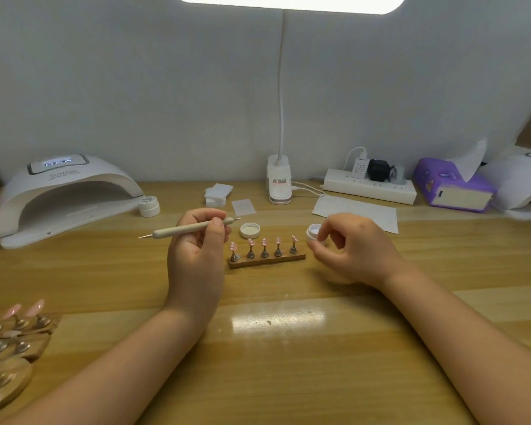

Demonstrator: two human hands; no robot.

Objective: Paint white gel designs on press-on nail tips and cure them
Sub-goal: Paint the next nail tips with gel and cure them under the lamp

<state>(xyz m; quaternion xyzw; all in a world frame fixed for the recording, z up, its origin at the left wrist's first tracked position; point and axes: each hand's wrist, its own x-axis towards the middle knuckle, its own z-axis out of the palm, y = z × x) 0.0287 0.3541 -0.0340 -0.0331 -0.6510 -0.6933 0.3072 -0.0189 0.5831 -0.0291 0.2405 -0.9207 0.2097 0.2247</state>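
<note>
A small wooden strip [267,261] in the middle of the table carries several pink nail tips [263,242] on metal stands, with white marks on them. My left hand [196,250] grips a beige dotting pen [181,230] held level, its metal points sticking out at both ends. My right hand [353,250] pinches a small open white gel pot [314,230] just right of the strip. The pot's lid [250,230] lies upturned behind the strip. A white curing lamp [64,194] stands at the back left.
More wooden stands with pink tips [9,332] crowd the near left edge. Another closed white pot [149,205] sits by the lamp. White foam blocks [216,194], a desk lamp base [279,182], a power strip [368,187], paper sheet [356,210] and purple tissue pack [451,187] line the back.
</note>
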